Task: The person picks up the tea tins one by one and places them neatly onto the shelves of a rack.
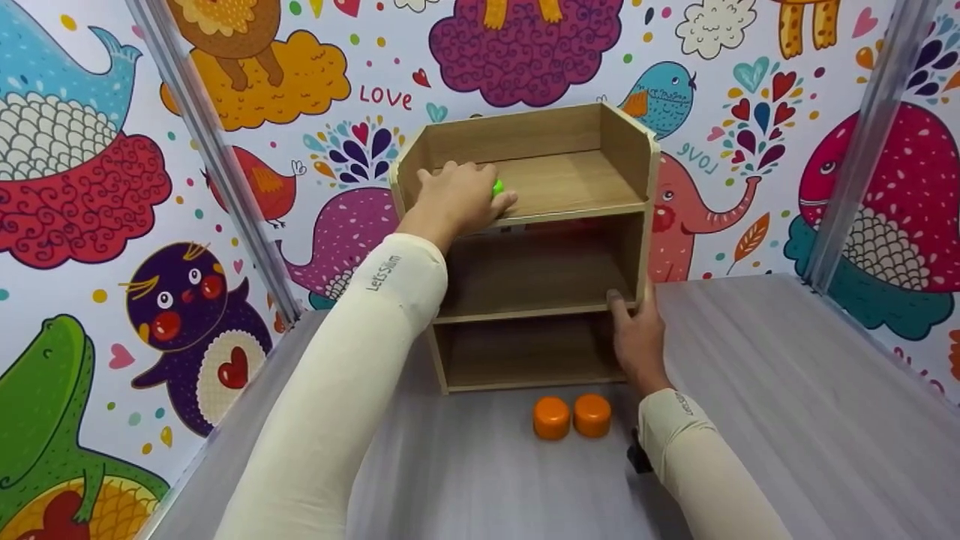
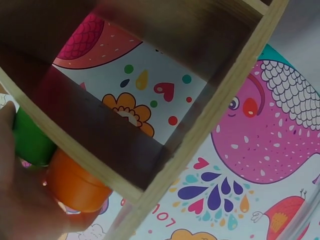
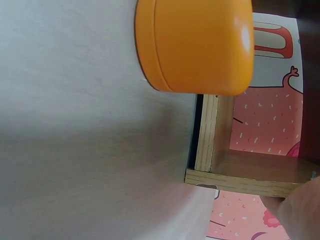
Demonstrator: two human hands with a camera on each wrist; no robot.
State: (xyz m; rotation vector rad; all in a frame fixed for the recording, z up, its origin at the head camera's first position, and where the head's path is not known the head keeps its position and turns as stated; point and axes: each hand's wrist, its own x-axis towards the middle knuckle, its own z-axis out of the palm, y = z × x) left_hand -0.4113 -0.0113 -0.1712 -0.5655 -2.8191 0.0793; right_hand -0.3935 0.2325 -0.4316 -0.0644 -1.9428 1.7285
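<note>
A wooden three-tier shelf [image 1: 540, 310] stands on the table. My left hand [image 1: 461, 196] is at the left of its top tier, holding a green jar [image 2: 32, 137] and an orange jar [image 2: 77, 185] side by side. From the head only a bit of green shows by the thumb; the hand covers the orange one. Low on the shelf's right side panel, my right hand [image 1: 639, 337] grips the front edge, thumb inside and fingers around the outside. Two orange jars [image 1: 551, 418] stand side by side on the table before the shelf; one looms close in the right wrist view.
The grey table [image 1: 787, 390] runs out on both sides of the shelf. Cartoon-printed walls [image 1: 352, 45] close in the back and sides, with metal posts [image 1: 225, 157] at the corners. The shelf's top tier has raised back and side boards.
</note>
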